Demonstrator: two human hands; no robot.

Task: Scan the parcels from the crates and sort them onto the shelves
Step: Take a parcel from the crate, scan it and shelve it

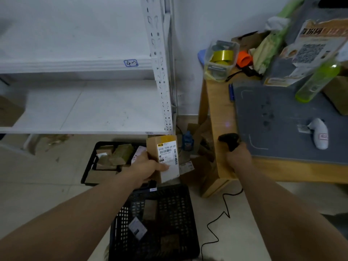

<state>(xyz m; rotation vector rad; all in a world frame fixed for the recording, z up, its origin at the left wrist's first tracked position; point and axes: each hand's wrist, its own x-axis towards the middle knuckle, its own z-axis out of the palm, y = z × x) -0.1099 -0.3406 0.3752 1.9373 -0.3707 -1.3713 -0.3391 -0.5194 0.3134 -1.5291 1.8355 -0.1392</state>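
Note:
My left hand [148, 167] grips a small cardboard parcel [165, 147] with a white barcode label facing me, held upright above the crates. My right hand [238, 157] grips a black handheld scanner [229, 140] at the wooden table's left edge, to the right of the parcel. Its black cable [222, 219] trails down onto the floor. A black mesh crate [180, 213] in front of me holds a few small parcels. A second black crate [90, 166] behind it holds several cardboard parcels. The white metal shelf [94, 113], labelled 4-2 on the tier above, stands at the left.
A brown box [9, 112] sits at the shelf's left end. The wooden table [218, 113] at right carries a grey mat [282, 125], a white object, a green bottle [318, 80], a clear tub of tape rolls [220, 59] and a printed sign. Cardboard scraps lie between shelf and table.

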